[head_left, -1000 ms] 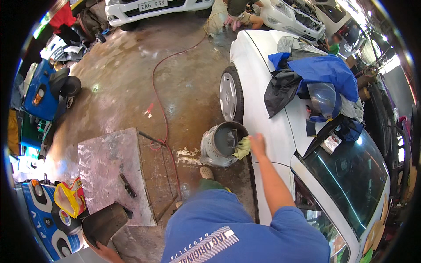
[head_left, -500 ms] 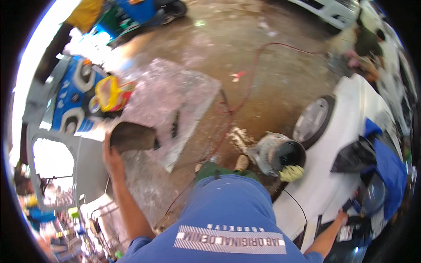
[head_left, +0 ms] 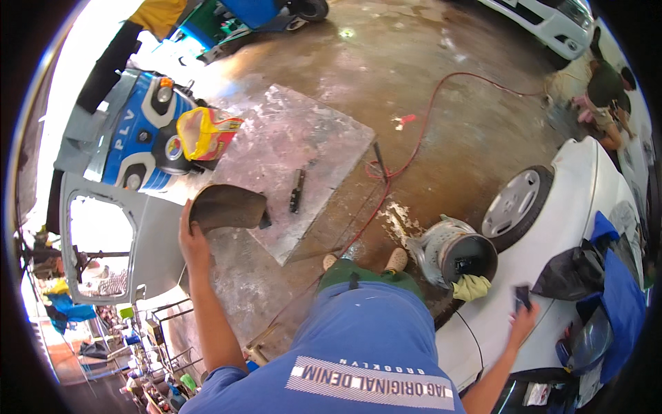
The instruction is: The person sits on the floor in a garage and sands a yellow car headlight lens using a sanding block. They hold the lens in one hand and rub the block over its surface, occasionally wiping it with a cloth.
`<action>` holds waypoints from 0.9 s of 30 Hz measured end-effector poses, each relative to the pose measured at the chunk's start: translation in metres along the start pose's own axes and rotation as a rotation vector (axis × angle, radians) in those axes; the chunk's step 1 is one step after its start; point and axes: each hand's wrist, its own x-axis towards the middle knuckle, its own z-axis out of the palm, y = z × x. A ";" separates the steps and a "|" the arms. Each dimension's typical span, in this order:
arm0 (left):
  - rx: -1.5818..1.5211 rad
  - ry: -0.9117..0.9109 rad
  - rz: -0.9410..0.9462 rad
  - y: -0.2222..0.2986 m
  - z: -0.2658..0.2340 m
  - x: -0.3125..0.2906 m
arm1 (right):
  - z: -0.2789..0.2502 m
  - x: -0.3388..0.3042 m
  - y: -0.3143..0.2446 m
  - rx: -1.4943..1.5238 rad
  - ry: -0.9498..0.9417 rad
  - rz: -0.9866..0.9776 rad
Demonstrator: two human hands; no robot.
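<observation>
My left hand (head_left: 194, 238) is closed on the edge of a dark, curved panel (head_left: 231, 207); its exact kind I cannot tell. The panel is held over the concrete floor, near a pale, paint-stained board (head_left: 317, 131). On that board lies a narrow black strip (head_left: 296, 191). Over the white car (head_left: 514, 331) at the right, my right hand (head_left: 522, 321) grips a small dark block (head_left: 523, 297), slightly blurred. Nearest to this hand are a bucket (head_left: 476, 257) of dark liquid and a yellowish cloth (head_left: 472, 288) draped on its rim.
A red hose (head_left: 431, 110) winds across the wet floor. Blue cloth (head_left: 617, 317) and a black bag (head_left: 569, 270) lie on the car. A grey vehicle door (head_left: 155, 234) and a blue three-wheeler (head_left: 138, 131) stand left. Another person (head_left: 607, 96) crouches at the far right.
My right hand has come up and away from the dark area at the car's side, and the small dark block now shows in it. My left hand still holds the curved panel.
</observation>
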 end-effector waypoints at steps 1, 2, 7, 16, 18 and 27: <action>0.031 -0.010 0.044 -0.009 -0.002 0.005 | 0.041 0.008 -0.002 -0.086 -0.055 -0.033; 0.058 -0.022 0.081 -0.022 -0.004 0.005 | 0.081 0.009 -0.012 -0.036 -0.156 -0.255; -0.094 -0.226 -0.164 0.008 -0.022 0.004 | 0.215 0.035 -0.018 -0.318 -0.389 -0.378; -0.062 -0.361 -0.261 0.011 -0.030 -0.001 | 0.364 0.069 0.076 -0.227 -0.519 0.359; -0.013 -0.372 -0.234 0.008 -0.034 -0.001 | 0.382 0.070 0.089 -0.294 -0.538 0.348; -0.057 -0.364 -0.133 -0.020 -0.053 -0.026 | 0.320 0.051 0.067 -0.173 -0.480 0.320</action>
